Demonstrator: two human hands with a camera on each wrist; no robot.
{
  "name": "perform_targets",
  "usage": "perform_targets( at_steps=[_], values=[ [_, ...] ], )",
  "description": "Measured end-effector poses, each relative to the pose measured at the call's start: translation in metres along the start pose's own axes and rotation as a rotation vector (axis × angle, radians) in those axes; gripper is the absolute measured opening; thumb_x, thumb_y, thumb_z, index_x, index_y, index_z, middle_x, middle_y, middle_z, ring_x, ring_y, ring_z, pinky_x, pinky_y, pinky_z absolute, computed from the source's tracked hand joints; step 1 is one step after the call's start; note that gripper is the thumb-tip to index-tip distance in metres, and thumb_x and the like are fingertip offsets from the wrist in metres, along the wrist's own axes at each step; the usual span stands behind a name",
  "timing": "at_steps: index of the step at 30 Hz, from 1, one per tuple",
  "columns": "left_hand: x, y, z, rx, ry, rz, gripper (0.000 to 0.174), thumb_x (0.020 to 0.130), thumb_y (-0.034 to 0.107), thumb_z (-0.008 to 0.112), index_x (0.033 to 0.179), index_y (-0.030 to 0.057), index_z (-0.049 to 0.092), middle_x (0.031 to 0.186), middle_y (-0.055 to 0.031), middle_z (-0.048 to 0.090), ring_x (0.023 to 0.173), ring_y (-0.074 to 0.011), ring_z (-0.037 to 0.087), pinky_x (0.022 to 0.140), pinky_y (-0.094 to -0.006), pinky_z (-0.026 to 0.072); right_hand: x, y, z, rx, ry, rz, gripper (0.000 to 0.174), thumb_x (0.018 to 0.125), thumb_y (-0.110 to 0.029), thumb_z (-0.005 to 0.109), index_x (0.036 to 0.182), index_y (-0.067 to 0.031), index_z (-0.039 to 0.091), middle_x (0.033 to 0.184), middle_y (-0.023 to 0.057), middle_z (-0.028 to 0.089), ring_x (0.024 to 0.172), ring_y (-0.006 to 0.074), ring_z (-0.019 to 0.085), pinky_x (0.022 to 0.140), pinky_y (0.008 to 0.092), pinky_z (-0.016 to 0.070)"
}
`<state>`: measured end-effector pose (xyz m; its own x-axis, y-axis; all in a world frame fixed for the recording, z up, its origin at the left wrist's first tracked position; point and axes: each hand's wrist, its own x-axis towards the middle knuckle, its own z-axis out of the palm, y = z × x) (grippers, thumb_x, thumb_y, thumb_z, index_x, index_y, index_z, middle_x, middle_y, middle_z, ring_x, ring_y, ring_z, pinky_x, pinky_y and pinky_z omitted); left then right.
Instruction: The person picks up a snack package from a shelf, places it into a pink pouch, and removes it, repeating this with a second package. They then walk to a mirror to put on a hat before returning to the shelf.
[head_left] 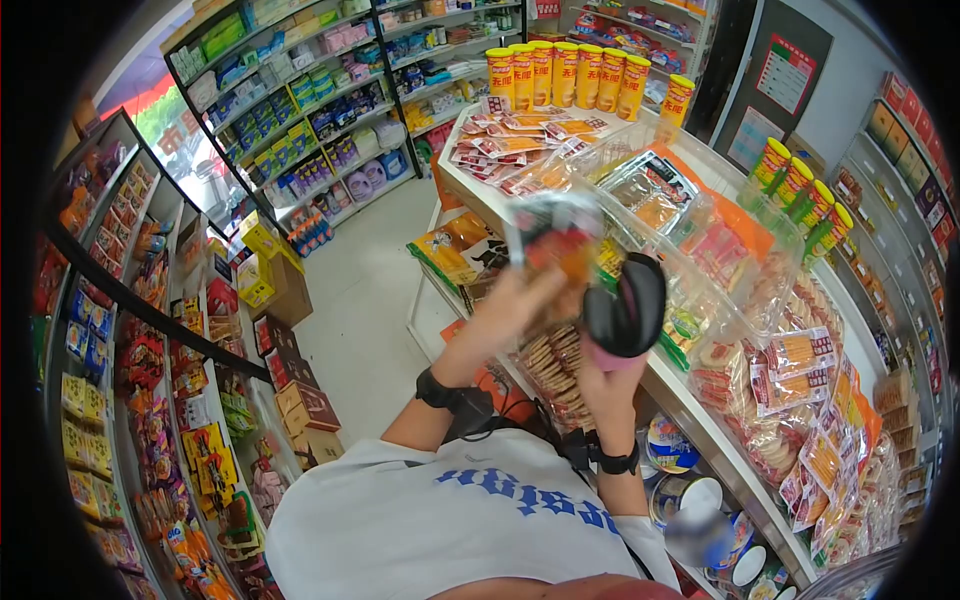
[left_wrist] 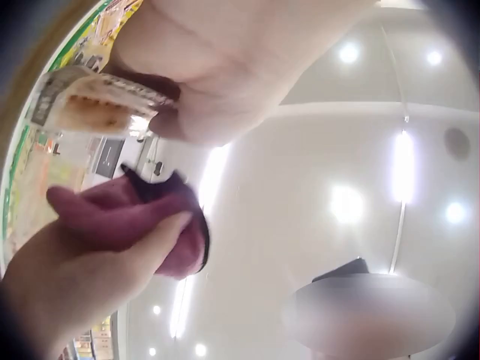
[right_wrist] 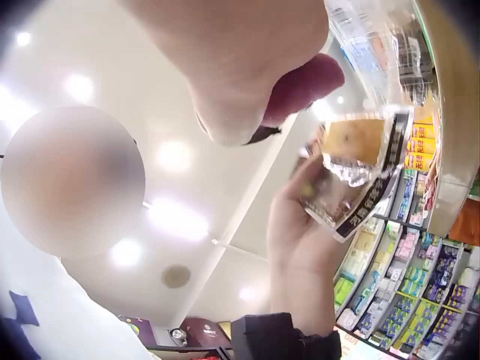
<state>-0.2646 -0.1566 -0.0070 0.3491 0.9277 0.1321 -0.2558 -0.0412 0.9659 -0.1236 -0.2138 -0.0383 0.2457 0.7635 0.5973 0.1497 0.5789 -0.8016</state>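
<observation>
My left hand (head_left: 522, 312) grips a clear-fronted snack packet (right_wrist: 356, 154), its orange-brown food showing and dark strips with white print along its edges. The packet (head_left: 562, 235) is blurred in the head view, held over the front edge of the display counter. Close to its right, my right hand (head_left: 612, 392) grips a soft-looking pink item with black edging (left_wrist: 142, 225). From above, that item's black part (head_left: 640, 310) forms a curved loop, with pink below it by the fingers. A gap separates the item from the packet in both wrist views.
The white-edged counter (head_left: 690, 410) carries a clear plastic bin (head_left: 735, 300), heaped snack packets (head_left: 795, 365) and yellow canisters (head_left: 565, 75). Stocked shelves (head_left: 300, 110) line the back and left. Cartons (head_left: 305, 408) stand on the left floor, and tubs (head_left: 685, 495) sit below the counter.
</observation>
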Motion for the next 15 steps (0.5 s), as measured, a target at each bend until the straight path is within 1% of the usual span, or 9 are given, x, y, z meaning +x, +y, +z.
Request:
perform_targets(
  at_steps=[1,2,4,5,6,7,10,12,15],
  values=[
    [0.004,-0.018,-0.007,0.257,-0.184,-0.135,0.043,0.095,0.015,0.061,0.132,-0.0037,0.049,0.124,-0.0122,0.062,0.110,-0.0208,0.061,0.098,-0.0333,0.0468,0.007,-0.012,0.003,-0.205,-0.077,-0.099,0.066,0.078,-0.003,0.064,0.141,0.0028,0.045,0.154,0.0205,0.035,0.144,0.0367,0.028,0.118,0.0468,0.0194],
    [-0.005,-0.035,-0.008,0.464,-0.263,0.111,0.042,0.095,0.015,0.061,0.131,-0.0031,0.050,0.122,-0.0126,0.063,0.108,-0.0209,0.061,0.096,-0.0325,0.0465,0.015,-0.023,0.006,-0.400,-0.134,-0.213,0.072,0.075,-0.004,0.066,0.144,0.0004,0.044,0.157,0.0194,0.029,0.148,0.0399,0.019,0.120,0.0514,0.0113],
    [-0.011,-0.036,-0.005,0.619,-0.403,0.273,0.039,0.096,0.017,0.061,0.129,-0.0023,0.052,0.118,-0.0127,0.064,0.104,-0.0204,0.060,0.094,-0.0316,0.0463,0.018,-0.020,-0.004,-0.500,-0.148,-0.251,0.073,0.072,-0.004,0.068,0.142,-0.0025,0.047,0.157,0.0177,0.030,0.147,0.0424,0.021,0.119,0.0539,0.0118],
    [-0.010,-0.031,-0.006,0.568,-0.463,0.185,0.038,0.096,0.018,0.061,0.128,-0.0020,0.053,0.116,-0.0124,0.064,0.102,-0.0199,0.060,0.093,-0.0315,0.0463,0.019,-0.014,-0.007,-0.463,-0.115,-0.207,0.072,0.073,-0.003,0.068,0.142,-0.0041,0.049,0.158,0.0173,0.030,0.147,0.0404,0.021,0.119,0.0522,0.0118],
    [-0.009,-0.023,-0.006,0.516,-0.523,0.096,0.037,0.097,0.020,0.061,0.127,-0.0017,0.055,0.114,-0.0121,0.064,0.101,-0.0194,0.059,0.091,-0.0314,0.0463,0.018,-0.003,-0.002,-0.088,0.066,-0.055,0.064,0.077,0.000,0.065,0.140,-0.0046,0.051,0.146,0.0164,0.046,0.142,0.0354,0.034,0.117,0.0468,0.0236],
    [-0.011,-0.009,-0.005,0.540,-0.527,0.044,0.037,0.097,0.022,0.061,0.125,-0.0013,0.055,0.111,-0.0109,0.065,0.100,-0.0187,0.059,0.090,-0.0306,0.0464,0.020,0.003,-0.005,0.116,0.102,0.076,0.048,0.091,-0.007,0.060,0.138,-0.0040,0.051,0.122,0.0110,0.061,0.121,0.0260,0.054,0.103,0.0370,0.0414],
    [-0.016,0.021,0.000,0.442,-0.497,-0.078,0.037,0.098,0.028,0.061,0.122,-0.0002,0.057,0.105,-0.0075,0.065,0.096,-0.0159,0.058,0.086,-0.0283,0.0468,0.019,0.009,-0.038,0.372,0.174,0.665,0.040,0.101,-0.024,0.054,0.133,-0.0023,0.051,0.102,0.0070,0.062,0.091,0.0144,0.061,0.082,0.0281,0.0484],
    [-0.017,0.019,0.007,0.148,-0.416,-0.111,0.039,0.099,0.032,0.061,0.121,0.0003,0.057,0.102,-0.0051,0.065,0.093,-0.0131,0.058,0.083,-0.0266,0.0471,0.009,0.030,-0.044,0.846,0.192,0.682,0.040,0.102,-0.032,0.052,0.130,-0.0035,0.052,0.101,0.0062,0.062,0.081,0.0111,0.060,0.072,0.0273,0.0488],
    [-0.005,-0.007,-0.007,0.466,-0.414,-0.009,0.037,0.098,0.032,0.063,0.119,0.0018,0.059,0.100,-0.0014,0.065,0.090,-0.0091,0.058,0.079,-0.0243,0.0473,-0.003,0.023,-0.035,0.405,0.139,0.417,0.042,0.101,-0.043,0.051,0.124,-0.0068,0.054,0.100,0.0034,0.062,0.082,0.0127,0.060,0.077,0.0283,0.0485]
  ],
)
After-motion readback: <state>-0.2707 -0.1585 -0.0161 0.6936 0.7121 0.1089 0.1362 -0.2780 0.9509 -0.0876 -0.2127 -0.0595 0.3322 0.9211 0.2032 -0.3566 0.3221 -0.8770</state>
